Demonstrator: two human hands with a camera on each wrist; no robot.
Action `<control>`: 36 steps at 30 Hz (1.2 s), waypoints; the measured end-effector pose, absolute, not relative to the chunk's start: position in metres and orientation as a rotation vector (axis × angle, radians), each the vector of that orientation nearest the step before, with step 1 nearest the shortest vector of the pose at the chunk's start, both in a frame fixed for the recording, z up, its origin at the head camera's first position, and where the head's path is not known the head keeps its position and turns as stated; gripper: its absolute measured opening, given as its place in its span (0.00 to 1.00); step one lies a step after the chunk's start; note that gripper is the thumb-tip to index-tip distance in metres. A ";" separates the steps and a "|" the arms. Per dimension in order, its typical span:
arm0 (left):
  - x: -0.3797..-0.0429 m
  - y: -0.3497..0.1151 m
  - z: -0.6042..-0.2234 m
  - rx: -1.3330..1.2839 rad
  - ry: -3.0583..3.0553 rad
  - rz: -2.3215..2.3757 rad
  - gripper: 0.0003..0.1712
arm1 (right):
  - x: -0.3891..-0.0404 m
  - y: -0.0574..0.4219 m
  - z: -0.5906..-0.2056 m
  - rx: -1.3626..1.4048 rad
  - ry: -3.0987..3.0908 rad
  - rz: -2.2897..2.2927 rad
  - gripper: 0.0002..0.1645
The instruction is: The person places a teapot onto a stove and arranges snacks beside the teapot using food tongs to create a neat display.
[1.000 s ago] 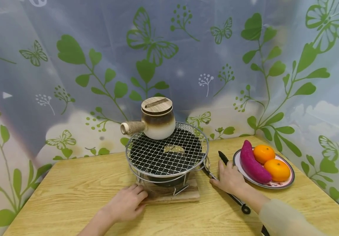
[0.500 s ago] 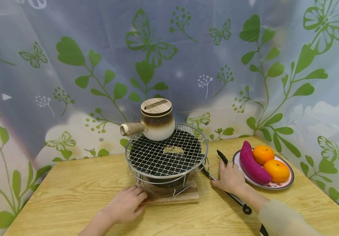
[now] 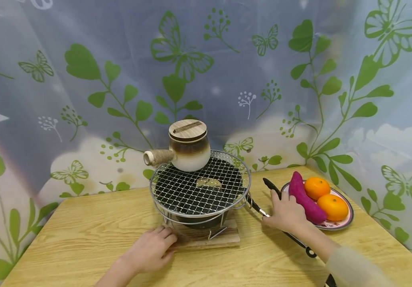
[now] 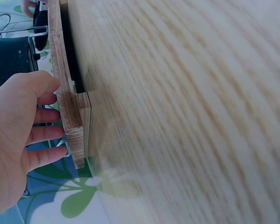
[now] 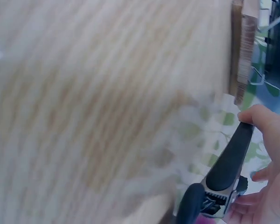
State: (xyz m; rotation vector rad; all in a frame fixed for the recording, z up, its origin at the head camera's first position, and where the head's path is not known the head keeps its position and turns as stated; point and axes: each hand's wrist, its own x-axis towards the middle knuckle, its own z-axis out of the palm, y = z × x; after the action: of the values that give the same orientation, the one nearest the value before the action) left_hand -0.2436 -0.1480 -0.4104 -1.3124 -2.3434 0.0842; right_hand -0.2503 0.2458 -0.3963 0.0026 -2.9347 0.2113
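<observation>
Under R hand (image 3: 287, 212), blk/silver tongs (image 5: 229, 161)

Stove (image 4: 7, 60): tiny pale mark on the dark side, too small to read.
Plate (image 3: 329, 226): red print near the rim, illegible.
Curtain (image 3: 213, 107): small white triangle at the left, meaning unclear.
Readable words or numbers: none.
</observation>
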 end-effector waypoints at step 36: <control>-0.246 -0.147 -0.412 -1.312 -2.365 0.056 0.15 | -0.210 0.299 -0.362 0.062 -2.730 0.314 0.50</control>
State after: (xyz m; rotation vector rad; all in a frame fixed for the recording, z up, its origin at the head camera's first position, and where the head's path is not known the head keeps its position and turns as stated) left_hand -0.2455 -0.1473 -0.4117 -1.3124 -2.3650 0.0561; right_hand -0.2104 0.2986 -0.3618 0.0619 -2.7301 0.3145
